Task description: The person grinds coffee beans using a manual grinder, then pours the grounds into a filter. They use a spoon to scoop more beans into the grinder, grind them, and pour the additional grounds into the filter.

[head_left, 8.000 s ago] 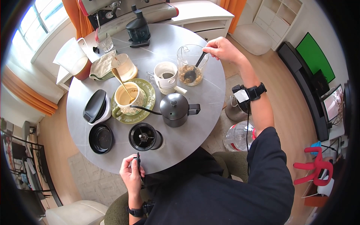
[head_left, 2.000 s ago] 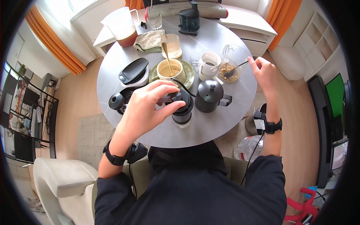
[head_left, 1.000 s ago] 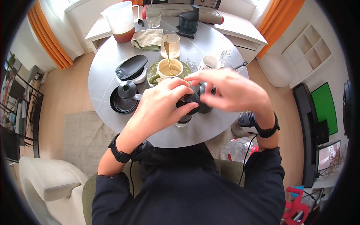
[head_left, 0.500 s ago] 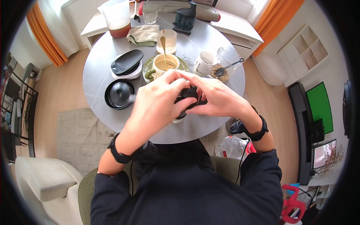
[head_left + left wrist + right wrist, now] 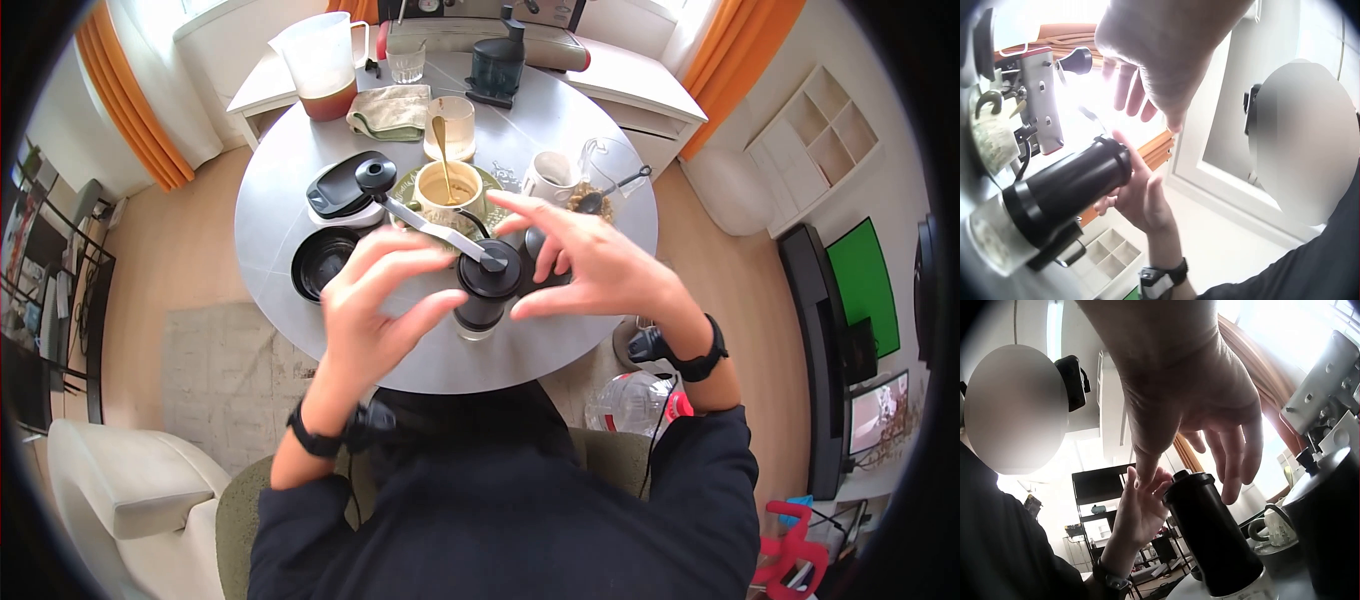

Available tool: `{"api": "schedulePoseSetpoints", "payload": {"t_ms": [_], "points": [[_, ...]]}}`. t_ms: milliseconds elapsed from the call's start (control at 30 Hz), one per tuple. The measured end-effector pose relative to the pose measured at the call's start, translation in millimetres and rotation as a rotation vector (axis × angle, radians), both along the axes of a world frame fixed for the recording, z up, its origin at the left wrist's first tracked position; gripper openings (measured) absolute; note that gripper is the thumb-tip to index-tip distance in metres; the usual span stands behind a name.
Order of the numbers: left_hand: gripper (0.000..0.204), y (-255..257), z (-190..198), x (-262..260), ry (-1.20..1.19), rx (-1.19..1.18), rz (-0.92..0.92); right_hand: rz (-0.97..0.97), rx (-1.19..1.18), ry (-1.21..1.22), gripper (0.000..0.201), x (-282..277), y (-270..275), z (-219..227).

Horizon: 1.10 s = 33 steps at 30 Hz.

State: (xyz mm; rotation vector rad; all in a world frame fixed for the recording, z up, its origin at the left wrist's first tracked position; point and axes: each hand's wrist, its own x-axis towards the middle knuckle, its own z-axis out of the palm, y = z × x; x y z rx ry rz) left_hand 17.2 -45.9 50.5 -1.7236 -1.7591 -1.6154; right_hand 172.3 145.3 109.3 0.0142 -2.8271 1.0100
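Note:
A black cylindrical grinder (image 5: 488,285) stands upright on a clear base, its silver crank (image 5: 432,228) pointing up-left to a black knob (image 5: 376,172). My left hand (image 5: 372,300) is held left of it, fingers spread and holding nothing. On the other side my right hand (image 5: 600,262) hovers with thumb and fingers apart. The left wrist view has the grinder (image 5: 1063,187) below my left hand (image 5: 1154,56), with a gap between. The right wrist view has its black body (image 5: 1210,534) beneath my right hand (image 5: 1188,394), also not touching.
A black kettle (image 5: 547,262) is partly hidden behind my right hand. Behind the grinder stand a cream cup (image 5: 450,190) with a gold spoon, a white mug (image 5: 550,177) and a glass jug (image 5: 610,170) with a black spoon. A black bowl (image 5: 325,262) lies left.
Both hands have come off the grinder's top and moved apart, uncovering its lid and crank. Earlier, my right hand left the black spoon at the glass jug and came over to the grinder.

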Motion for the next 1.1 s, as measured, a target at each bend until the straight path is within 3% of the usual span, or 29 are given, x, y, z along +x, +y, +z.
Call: {"api": "schedulePoseSetpoints", "payload": {"t_ms": [33,100,133,167,233,333,433,533,600,700,767,833,900,1100], "points": [[0.028,-10.1,-14.2,4.1,-0.156,0.028,0.08,-0.051,-0.008,-0.007,0.075,-0.3,0.8,8.9],[0.025,-11.8,-29.3,11.7,-0.234,-0.063,0.141,0.048,0.245,0.206,0.055,-13.4,13.1,13.1],[0.033,-5.9,-37.0,14.5,-0.375,-0.191,0.092,0.009,0.208,0.139,0.039,-22.5,3.9,30.2],[0.048,-0.4,-38.2,14.9,-0.39,-0.266,0.014,0.07,0.269,0.222,0.038,-38.1,3.0,30.1],[0.061,13.4,-36.6,15.4,-0.358,-0.321,-0.073,0.19,0.397,0.396,0.035,-73.0,2.9,28.3],[0.059,29.8,-30.9,12.2,-0.457,-0.407,-0.273,0.252,0.529,0.344,0.032,-114.3,-13.5,24.5],[0.059,30.3,-30.7,8.0,-0.478,-0.624,-0.333,0.356,0.518,0.123,0.033,-140.9,-4.7,18.7],[0.055,30.0,-34.8,7.1,-0.459,-0.559,-0.351,0.308,0.537,0.086,0.029,-148.4,16.9,18.6],[0.053,30.6,-36.9,8.8,-0.46,-0.553,-0.348,0.195,0.566,0.008,0.026,-137.3,30.3,21.2],[0.052,30.1,-35.1,8.7,-0.448,-0.572,-0.326,0.207,0.443,0.128,0.027,-104.2,70.9,13.9],[0.051,29.8,-36.9,9.7,-0.439,-0.544,-0.309,0.057,0.466,0.261,0.03,-68.8,89.5,1.8],[0.051,30.5,-37.0,7.8,-0.44,-0.535,-0.325,-0.156,0.4,-0.08,0.033,-26.4,72.5,31.5],[0.05,31.0,-38.1,7.7,-0.456,-0.524,-0.354,-0.213,0.385,-0.143,0.035,12.7,67.9,36.7],[0.051,31.3,-37.9,4.4,-0.395,-0.545,-0.332,-0.015,0.306,-0.066,0.043,80.1,-10.2,40.5]]}}
